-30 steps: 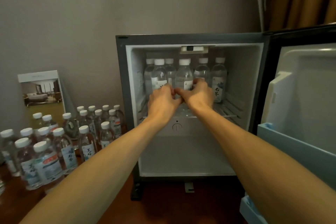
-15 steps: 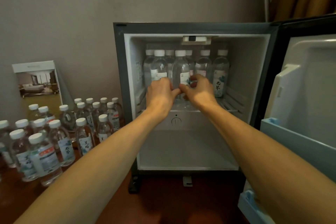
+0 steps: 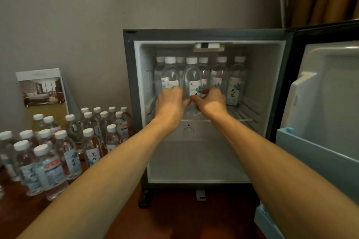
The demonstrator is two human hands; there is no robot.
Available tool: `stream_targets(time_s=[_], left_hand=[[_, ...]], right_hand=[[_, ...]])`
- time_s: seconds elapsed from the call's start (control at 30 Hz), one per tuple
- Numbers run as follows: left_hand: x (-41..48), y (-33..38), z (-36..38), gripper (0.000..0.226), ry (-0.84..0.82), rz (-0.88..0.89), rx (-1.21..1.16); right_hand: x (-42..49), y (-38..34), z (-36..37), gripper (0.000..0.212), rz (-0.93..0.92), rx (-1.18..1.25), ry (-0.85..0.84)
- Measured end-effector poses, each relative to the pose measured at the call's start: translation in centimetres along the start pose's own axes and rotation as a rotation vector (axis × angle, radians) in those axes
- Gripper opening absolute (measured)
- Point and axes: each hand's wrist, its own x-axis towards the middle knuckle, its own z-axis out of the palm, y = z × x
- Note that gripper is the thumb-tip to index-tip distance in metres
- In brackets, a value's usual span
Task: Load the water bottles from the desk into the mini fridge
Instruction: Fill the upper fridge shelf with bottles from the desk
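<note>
On the fridge shelf, the left hand grips one front bottle — the right hand, its neighbour.

A single wide-angle camera on the person's head faces forward and tilts somewhat down. It looks straight into the open mini fridge from close range: both forearms run up from the bottom edge, and the left hand and right hand meet the shelved water bottles near frame centre. The fridge door is cut by the right edge. The spare bottles on the desk sit low left. The edges seem bowed by the lens.
</note>
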Motion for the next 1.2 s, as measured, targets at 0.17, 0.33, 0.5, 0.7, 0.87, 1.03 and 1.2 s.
stream_targets(time_s=[0.17,0.33,0.5,0.7,0.87,1.03,1.2], left_hand=[[-1.5,-0.6,-0.8,0.020,0.027,0.051,-0.074],[-3.0,-0.7,-3.4,0.021,0.042,0.085,-0.076],[-5.5,-2.0,-7.4,0.022,0.098,0.069,-0.047],[-9.2,-6.9,-12.1,0.025,0.151,0.009,0.096],[-11.8,-13.3,-14.0,0.032,0.142,-0.085,0.175],[-13.9,-19.8,-14.6,0.036,0.144,-0.208,0.213],[-16.2,-25.7,-14.3,0.051,0.128,-0.318,0.240]], right_hand=[[-1.5,-0.7,-0.5,0.029,-0.054,-0.024,0.040],[-3.6,-2.6,-0.9,0.021,-0.140,-0.051,0.110],[-7.2,-5.0,0.7,0.010,-0.303,-0.099,0.088],[-11.3,-7.5,6.1,0.002,-0.390,-0.077,-0.066],[-13.6,-8.4,11.8,0.012,-0.375,-0.109,-0.256],[-15.3,-7.9,17.8,0.032,-0.351,-0.181,-0.440],[-17.1,-7.6,23.9,0.040,-0.358,-0.249,-0.578]])
